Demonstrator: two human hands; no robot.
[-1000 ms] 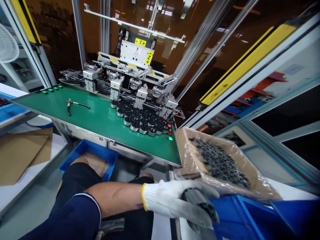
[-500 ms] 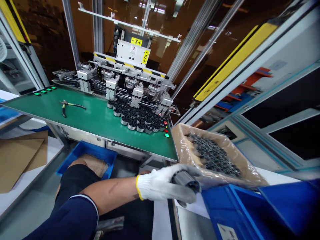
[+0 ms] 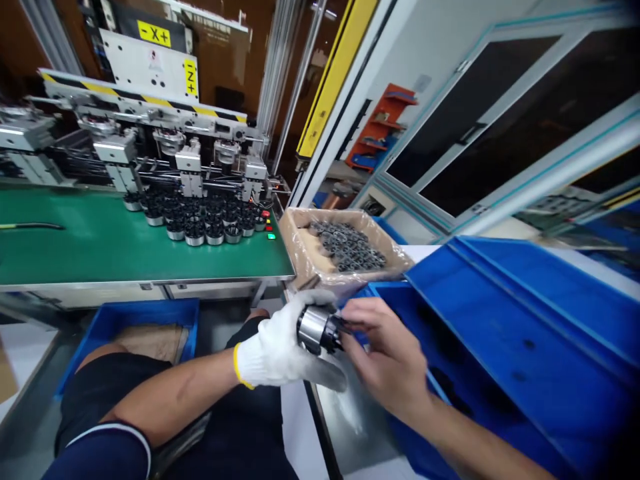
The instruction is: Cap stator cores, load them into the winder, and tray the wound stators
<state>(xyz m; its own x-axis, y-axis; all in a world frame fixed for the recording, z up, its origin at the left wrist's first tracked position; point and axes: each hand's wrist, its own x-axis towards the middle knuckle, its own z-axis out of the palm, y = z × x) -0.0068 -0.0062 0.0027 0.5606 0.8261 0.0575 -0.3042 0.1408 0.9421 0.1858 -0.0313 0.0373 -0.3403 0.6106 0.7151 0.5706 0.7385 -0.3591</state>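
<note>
My left hand (image 3: 275,350), in a white knit glove with a yellow cuff, is wrapped round a motor stator (image 3: 315,325), a silver metal cylinder with black plastic at its end. My bare right hand (image 3: 393,363) has come in from the right. Its thumb and fingers close at the stator's black end; whether a small separate piece is between them is hidden. Both hands are above a grey metal surface (image 3: 357,433), beside the worktable. Several similar stators (image 3: 195,233) stand grouped upright on the green tabletop (image 3: 100,247).
A plastic-lined carton (image 3: 295,257) holds many dark grey parts (image 3: 350,247). To the right are a blue bin (image 3: 385,290) and a tilted blue panel (image 3: 525,320). A clamping machine (image 3: 190,160) lines the table's back. Another blue bin (image 3: 105,317) sits below the table.
The view has swung right. My left hand has turned the stator so its metal side shows, and my right hand has come into view at its black end.
</note>
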